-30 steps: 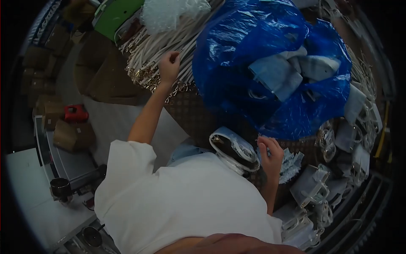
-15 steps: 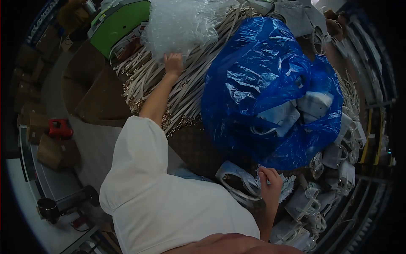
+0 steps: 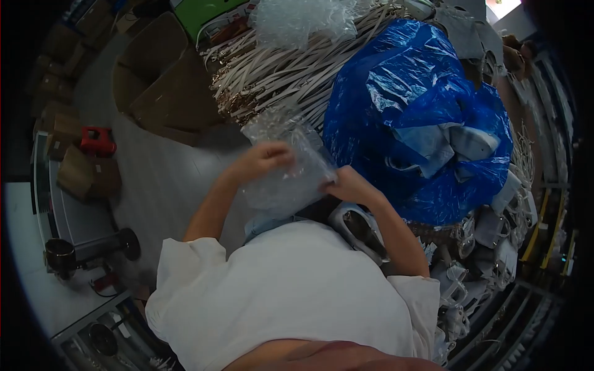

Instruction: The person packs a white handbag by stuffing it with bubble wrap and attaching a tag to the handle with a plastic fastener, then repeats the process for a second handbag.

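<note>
Both hands closed on one clear bubble-wrap bag (image 3: 286,168): left hand (image 3: 263,159) pinching the left edge, fingers curled over the film; right hand (image 3: 348,184) gripping the right edge, thumb side toward the film. Bag held in the air between the two hands, in front of the chest, above the near edge of the worktable (image 3: 278,133).

Look of the bag: transparent, faintly grey, bubbled texture across the whole face, crinkled, catching small highlights. Roughly rectangular, tilted, upper corner pointing up and left toward the strap pile. Forearm and table edge dimly visible through it. Contents, if any, not discernible.

Surroundings: heap of pale straps (image 3: 278,74) with metal clasps spread over the table just beyond the bag. Wad of more bubble wrap (image 3: 297,18) lying on top of the straps at the far side. Large blue plastic sack (image 3: 408,105) to the right of the straps, open at one side, grey-white bags (image 3: 458,139) showing inside. One white-trimmed handbag (image 3: 356,226) close under the right forearm, touching the white shirt (image 3: 284,297). More small white bags (image 3: 495,229) stacked along the right edge of the table. Brown cartons (image 3: 167,80) on the floor to the left; red object (image 3: 98,141) further left, well apart.
</note>
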### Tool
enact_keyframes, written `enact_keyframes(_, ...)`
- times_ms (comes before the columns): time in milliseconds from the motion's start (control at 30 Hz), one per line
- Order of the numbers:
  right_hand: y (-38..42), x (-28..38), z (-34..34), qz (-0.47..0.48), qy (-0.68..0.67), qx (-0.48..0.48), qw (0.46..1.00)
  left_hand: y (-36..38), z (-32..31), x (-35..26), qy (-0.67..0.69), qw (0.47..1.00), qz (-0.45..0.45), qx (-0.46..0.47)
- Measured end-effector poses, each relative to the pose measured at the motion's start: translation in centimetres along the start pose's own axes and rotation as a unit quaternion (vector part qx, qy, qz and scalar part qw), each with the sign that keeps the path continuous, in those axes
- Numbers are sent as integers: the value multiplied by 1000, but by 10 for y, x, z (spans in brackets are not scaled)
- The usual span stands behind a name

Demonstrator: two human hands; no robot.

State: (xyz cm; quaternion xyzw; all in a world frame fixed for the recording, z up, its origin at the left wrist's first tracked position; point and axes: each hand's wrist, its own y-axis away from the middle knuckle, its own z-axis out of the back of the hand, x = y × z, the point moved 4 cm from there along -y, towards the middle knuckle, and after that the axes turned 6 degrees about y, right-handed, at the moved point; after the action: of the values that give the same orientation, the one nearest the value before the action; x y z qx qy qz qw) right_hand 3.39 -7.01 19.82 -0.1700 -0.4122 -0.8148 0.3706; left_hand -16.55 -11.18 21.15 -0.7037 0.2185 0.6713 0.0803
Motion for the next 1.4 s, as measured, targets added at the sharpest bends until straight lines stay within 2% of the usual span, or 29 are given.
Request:
enact_keyframes(33, -10, -11, -9, 4, 1, 3, 1000, 1, 19, 11, 35, 993, -25, -112)
enact_keyframes(100, -23, -40, -17, 15, -315, -137, 939, 5, 63, 49, 66, 953, -57, -291)
enact_keyframes(133, -27, -42, -16, 16, -317, -133, 939, 11, 85, 72, 60, 930, -65, -356)
enact_keyframes(167, -33, -46, -14, -39, -295, -112, 948, 18, 92, 97, 60, 930, -61, -358)
enact_keyframes(233, -43, -55, -10, -95, -271, -93, 953, 33, 110, 135, 51, 860, 19, -508)
enact_keyframes(267, -50, -61, -14, -104, -237, -80, 963, 33, 99, 135, 51, 860, 19, -507)
enact_keyframes(333, -64, -72, -24, -114, -206, -63, 970, 39, 45, 158, 302, 799, 233, -465)
enact_keyframes(400, -78, -82, -32, -122, -203, -82, 968, 34, 18, 213, 320, 804, 281, -414)
enact_keyframes(500, -92, -80, -47, -50, -94, -76, 991, 25, -21, 173, 377, 805, 181, -421)
enact_keyframes(533, -95, -79, -51, -52, -95, -71, 992, 25, -20, 180, 380, 802, 184, -422)
enact_keyframes(600, -97, -68, -56, -72, -46, -29, 996, 19, -7, 178, 303, 861, 81, -400)
enact_keyframes(633, -94, -64, -54, -74, -48, -28, 996, 21, -1, 180, 303, 861, 83, -400)
enact_keyframes(700, -78, -48, -29, -42, 14, -172, 984, 27, 15, 137, 312, 848, 35, -427)
enact_keyframes(767, -54, -53, 1, -12, -137, -282, 949, 32, 30, 95, 376, 810, -64, -446)
enact_keyframes(800, -42, -55, 10, -13, -138, -284, 949, 32, 35, 79, 376, 811, -65, -444)
enact_keyframes(833, -30, -61, 20, 4, -337, -293, 895, 33, 40, 64, 423, 775, -96, -459)
enact_keyframes(867, -22, -65, 23, 21, -522, -292, 801, 33, 42, 56, 469, 737, -127, -470)
enact_keyframes(900, -17, -64, 19, 22, -522, -300, 798, 28, 41, 51, 469, 741, -128, -463)
enact_keyframes(967, -10, -47, -5, 126, -647, -164, 734, 15, 35, 38, 403, 755, -183, -484)
enact_keyframes(1000, -1, -33, -9, 126, -648, -177, 730, 8, 27, 33, 403, 763, -181, -472)
enact_keyframes(1067, 17, -1, -9, 104, -640, -218, 729, 1, 8, 19, 173, 833, -162, -500)
enact_keyframes(1100, 24, 6, -4, 100, -643, -231, 723, -5, -1, 23, 174, 841, -160, -488)
enact_keyframes(1167, 34, 4, -4, -34, -732, -241, 636, -10, -23, 9, -176, 806, -300, -480)
enact_keyframes(1200, 37, 2, -4, -36, -736, -254, 626, -13, -30, 4, -174, 813, -303, -465)
enact_keyframes(1233, 41, -1, -5, -41, -744, -269, 610, -16, -48, -12, -350, 768, -363, -395)
enact_keyframes(1267, 46, -6, -6, -47, -752, -284, 592, -18, -70, -23, -509, 688, -414, -309)
enact_keyframes(1300, 53, -10, -7, -52, -756, -295, 582, -19, -86, -30, -574, 671, -394, -256)
enact_keyframes(1367, 71, -6, -3, 66, -830, -281, 477, -25, -96, -31, -538, 709, -410, -199)
enact_keyframes(1400, 80, -2, -3, 60, -833, -290, 468, -29, -101, -31, -504, 739, -421, -153)
